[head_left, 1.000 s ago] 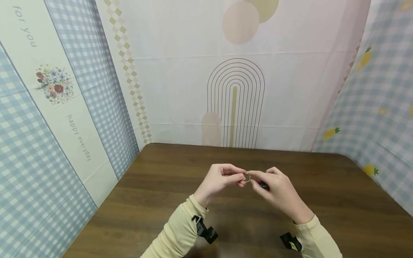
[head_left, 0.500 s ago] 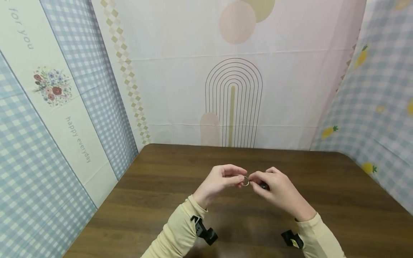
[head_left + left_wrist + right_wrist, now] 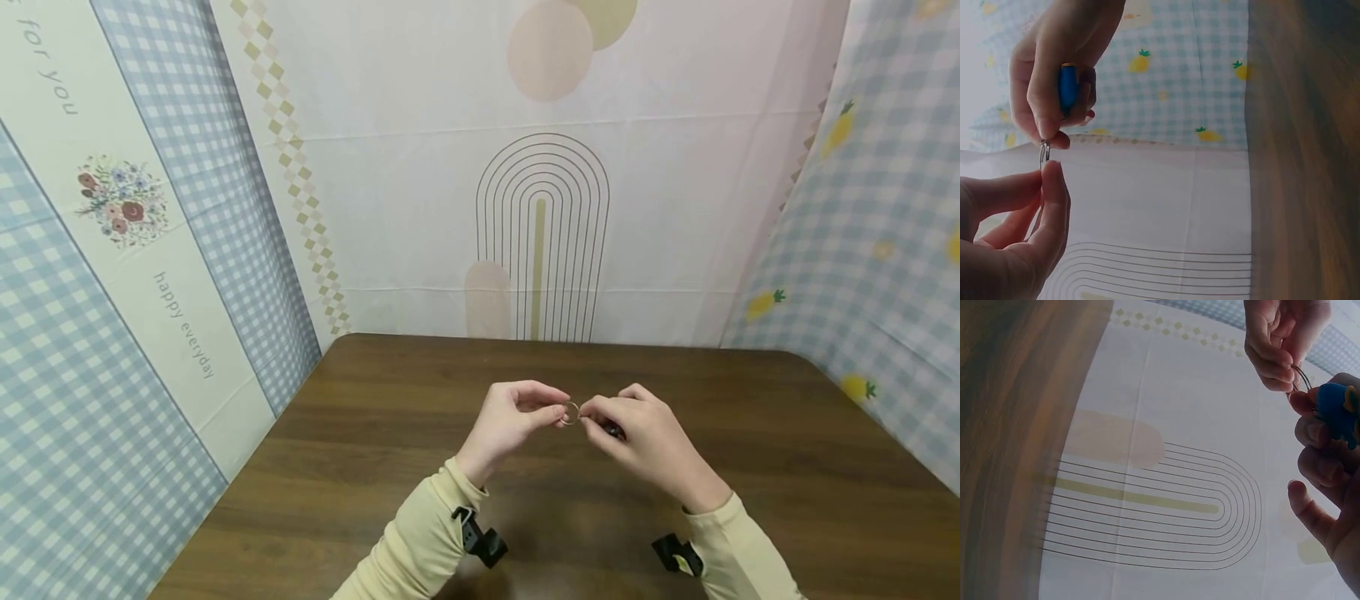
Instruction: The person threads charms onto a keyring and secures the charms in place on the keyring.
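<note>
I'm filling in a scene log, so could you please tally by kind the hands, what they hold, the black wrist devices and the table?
Hands (left hand, right hand): 2
Metal ring: 1
Blue trinket: 1
Black wrist devices: 2
Table: 1
Total: 7

metal ring (image 3: 1042, 154) | pinched: left hand (image 3: 504, 427), right hand (image 3: 647, 440) | blue-orange trinket (image 3: 1336, 412): right hand
</note>
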{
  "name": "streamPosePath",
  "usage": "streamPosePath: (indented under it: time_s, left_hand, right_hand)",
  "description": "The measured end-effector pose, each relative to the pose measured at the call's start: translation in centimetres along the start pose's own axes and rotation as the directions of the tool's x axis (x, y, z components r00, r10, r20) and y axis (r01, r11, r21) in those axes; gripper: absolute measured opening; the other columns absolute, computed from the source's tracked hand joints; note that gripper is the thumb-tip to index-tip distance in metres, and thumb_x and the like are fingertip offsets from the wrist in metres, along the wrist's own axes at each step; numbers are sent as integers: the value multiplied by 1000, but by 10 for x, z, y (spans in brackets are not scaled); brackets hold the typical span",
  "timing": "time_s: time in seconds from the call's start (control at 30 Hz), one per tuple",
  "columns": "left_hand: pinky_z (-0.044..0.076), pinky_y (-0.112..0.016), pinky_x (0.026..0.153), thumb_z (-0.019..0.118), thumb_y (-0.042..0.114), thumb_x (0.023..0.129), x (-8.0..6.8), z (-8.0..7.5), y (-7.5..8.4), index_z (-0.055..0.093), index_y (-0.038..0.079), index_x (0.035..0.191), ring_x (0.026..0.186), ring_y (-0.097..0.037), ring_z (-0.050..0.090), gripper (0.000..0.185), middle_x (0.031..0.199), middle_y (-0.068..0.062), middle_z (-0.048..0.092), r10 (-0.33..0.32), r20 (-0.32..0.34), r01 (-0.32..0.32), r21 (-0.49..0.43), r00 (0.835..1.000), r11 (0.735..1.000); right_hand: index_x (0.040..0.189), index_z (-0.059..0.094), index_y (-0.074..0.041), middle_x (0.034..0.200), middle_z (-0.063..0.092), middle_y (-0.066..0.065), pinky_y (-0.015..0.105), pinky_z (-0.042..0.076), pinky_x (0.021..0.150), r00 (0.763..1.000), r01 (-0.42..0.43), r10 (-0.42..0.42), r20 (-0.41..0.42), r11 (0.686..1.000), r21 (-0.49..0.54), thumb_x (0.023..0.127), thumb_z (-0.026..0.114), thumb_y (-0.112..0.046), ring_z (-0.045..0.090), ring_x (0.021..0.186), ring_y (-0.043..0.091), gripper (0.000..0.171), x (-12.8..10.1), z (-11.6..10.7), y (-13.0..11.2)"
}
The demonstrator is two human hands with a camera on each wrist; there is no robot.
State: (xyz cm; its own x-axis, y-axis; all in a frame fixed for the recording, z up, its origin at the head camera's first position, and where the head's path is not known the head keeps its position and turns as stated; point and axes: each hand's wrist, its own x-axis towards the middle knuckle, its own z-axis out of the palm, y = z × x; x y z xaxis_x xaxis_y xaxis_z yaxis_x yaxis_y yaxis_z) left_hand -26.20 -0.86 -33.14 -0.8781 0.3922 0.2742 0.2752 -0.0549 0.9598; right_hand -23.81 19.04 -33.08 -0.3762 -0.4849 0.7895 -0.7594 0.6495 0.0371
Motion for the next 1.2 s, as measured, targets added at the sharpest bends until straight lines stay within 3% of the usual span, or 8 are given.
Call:
streamPosePath:
  time_s: [0.13, 0.33, 0.57, 0.73, 0.87, 1.07, 1.2]
  left_hand:
    - [58, -24, 78, 66, 1, 88, 1, 0, 0, 70, -9, 104, 70, -3, 66, 19, 97, -30, 70, 2, 25, -3, 33, 1000, 999]
    - [59, -26, 75, 64, -1, 89, 4, -1, 0, 69, -12, 104, 68, -4, 65, 18, 95, -32, 69, -27, 101, 24, 37, 994, 999]
    - [59, -32, 77, 63, 0, 90, 9, 0, 0, 64, -12, 110, 70, -6, 65, 23, 94, -27, 69, -70, 151, 73, -14, 986, 997]
    - [59, -30, 75, 65, 1, 89, 11, 2, 1, 62, -10, 113, 71, -9, 66, 27, 92, -17, 71, -78, 102, 89, -107, 992, 990]
    - [59, -30, 76, 65, -1, 88, 12, 4, 1, 61, -14, 112, 71, -9, 67, 27, 89, -11, 72, -61, 51, 68, -165, 997, 984]
    - [58, -30, 77, 63, -2, 89, 14, 4, 0, 62, -16, 110, 69, -7, 66, 26, 84, -5, 71, -72, 45, 78, -148, 996, 986]
    - [58, -27, 73, 62, -1, 90, 17, 5, -1, 65, -15, 108, 67, -7, 65, 23, 83, -11, 71, -77, 52, 83, -108, 996, 991]
  right_hand:
    - [89, 72, -16, 71, 69, -13, 23, 42, 69, 1000, 20, -20, 11, 1000, 6, 80, 67, -8, 52, 61, 0, 13, 0, 1, 4]
    - [89, 72, -15, 73, 69, -12, 24, 43, 70, 997, 78, -78, -9, 997, 23, 77, 68, -4, 53, 64, 5, 17, 0, 3, 9]
    - [84, 71, -17, 70, 68, -13, 24, 43, 68, 998, 30, -28, -61, 999, 20, 72, 71, -2, 52, 67, 8, 19, 1, 2, 13]
    - [82, 70, -14, 68, 67, -12, 21, 41, 66, 993, -4, 7, -120, 1000, 28, 68, 72, 2, 49, 69, 9, 22, 1, 0, 16]
    - [83, 69, -14, 65, 64, -14, 19, 39, 67, 993, -16, 23, -117, 998, 58, 71, 71, 2, 47, 69, 8, 20, 1, 0, 18]
    - [93, 71, -15, 64, 61, -17, 16, 37, 67, 998, -24, 28, -64, 997, 69, 72, 72, -1, 45, 69, 6, 26, 0, -1, 21]
    - [89, 71, -15, 62, 61, -17, 17, 37, 67, 998, -6, 10, -56, 998, 64, 69, 72, 2, 47, 69, 6, 26, 1, -1, 22]
